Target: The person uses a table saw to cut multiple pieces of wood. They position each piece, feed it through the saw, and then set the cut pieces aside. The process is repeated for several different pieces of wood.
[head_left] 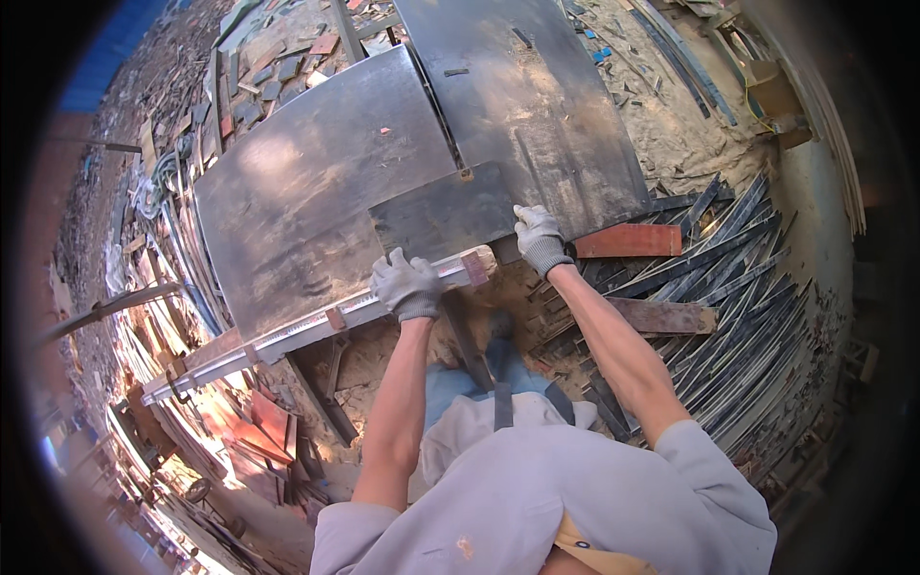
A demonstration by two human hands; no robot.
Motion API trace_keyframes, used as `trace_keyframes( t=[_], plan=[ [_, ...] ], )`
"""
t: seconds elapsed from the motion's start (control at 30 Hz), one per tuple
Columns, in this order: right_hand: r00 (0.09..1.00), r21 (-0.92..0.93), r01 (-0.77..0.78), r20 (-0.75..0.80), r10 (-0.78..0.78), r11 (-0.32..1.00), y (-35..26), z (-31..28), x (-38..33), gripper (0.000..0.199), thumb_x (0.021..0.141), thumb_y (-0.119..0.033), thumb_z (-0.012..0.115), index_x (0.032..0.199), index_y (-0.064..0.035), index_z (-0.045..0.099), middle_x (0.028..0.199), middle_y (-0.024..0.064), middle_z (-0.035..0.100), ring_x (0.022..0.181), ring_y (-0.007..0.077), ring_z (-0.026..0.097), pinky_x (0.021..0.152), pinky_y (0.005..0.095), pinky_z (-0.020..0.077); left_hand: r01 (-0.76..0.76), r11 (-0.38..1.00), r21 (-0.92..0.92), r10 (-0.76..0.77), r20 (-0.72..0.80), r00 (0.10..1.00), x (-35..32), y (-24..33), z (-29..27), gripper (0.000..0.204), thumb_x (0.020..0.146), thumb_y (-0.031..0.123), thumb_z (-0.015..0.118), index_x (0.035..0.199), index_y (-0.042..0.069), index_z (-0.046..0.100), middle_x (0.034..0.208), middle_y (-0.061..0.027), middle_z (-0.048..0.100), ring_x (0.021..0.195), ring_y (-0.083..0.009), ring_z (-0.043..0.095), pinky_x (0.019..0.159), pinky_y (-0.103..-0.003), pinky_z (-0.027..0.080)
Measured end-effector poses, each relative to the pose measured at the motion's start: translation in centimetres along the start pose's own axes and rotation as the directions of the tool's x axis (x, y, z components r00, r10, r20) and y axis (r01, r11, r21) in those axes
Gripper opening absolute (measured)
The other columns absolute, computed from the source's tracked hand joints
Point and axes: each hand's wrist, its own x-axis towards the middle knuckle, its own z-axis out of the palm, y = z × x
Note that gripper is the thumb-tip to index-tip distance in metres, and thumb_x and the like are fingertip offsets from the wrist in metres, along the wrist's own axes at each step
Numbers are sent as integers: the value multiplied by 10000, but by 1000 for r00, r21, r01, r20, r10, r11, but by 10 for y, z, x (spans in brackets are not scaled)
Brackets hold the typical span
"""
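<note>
A dark rectangular board [443, 213] lies flat on the worn metal-topped work table [307, 182], across the near end of the long gap between its two panels. My left hand [405, 285], in a grey knitted glove, has its fingers curled over the board's near left edge, just above a pale straight rail [316, 333]. At the board's right end my right hand [540, 238], gloved the same way, is closed around the edge. The undersides of both grips are hidden.
Long dark strips [738, 335] lie heaped at the right, beside a red-brown plank [630, 241]. A clamp [177, 379] sits at the rail's left end. Scrap pieces [273, 81] litter the ground beyond the table, and more red boards [254, 426] lean at the lower left.
</note>
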Motion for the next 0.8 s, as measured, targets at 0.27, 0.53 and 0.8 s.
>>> trace_keyframes(
  t=[0.27, 0.53, 0.8],
  plan=[
    [976, -1, -200, 83, 200, 980, 1, -26, 18, 335, 875, -93, 717, 1193, 10, 737, 1187, 233, 698, 1110, 385, 668, 998, 434, 526, -120, 985, -126, 111, -74, 991, 7, -9, 14, 275, 822, 236, 647, 1027, 120, 790, 1075, -199, 729, 980, -380, 692, 902, -499, 513],
    [986, -11, -162, 34, 162, 987, 6, -21, 33, 312, 868, -55, 700, 1169, 14, 739, 1138, 217, 701, 1072, 373, 672, 978, 429, 534, -88, 992, -86, 87, -23, 996, 22, -9, 22, 226, 820, 227, 660, 981, 136, 789, 1056, -160, 749, 933, -343, 715, 871, -484, 533],
    [986, -51, -167, -16, 166, 985, 0, -8, 78, 254, 865, -70, 707, 1102, -1, 763, 1106, 219, 730, 1100, 374, 678, 982, 424, 537, -105, 986, -127, 103, -21, 994, 70, 1, 24, 275, 849, 245, 615, 1006, 122, 804, 1084, -169, 753, 987, -353, 712, 912, -482, 526]
  ],
)
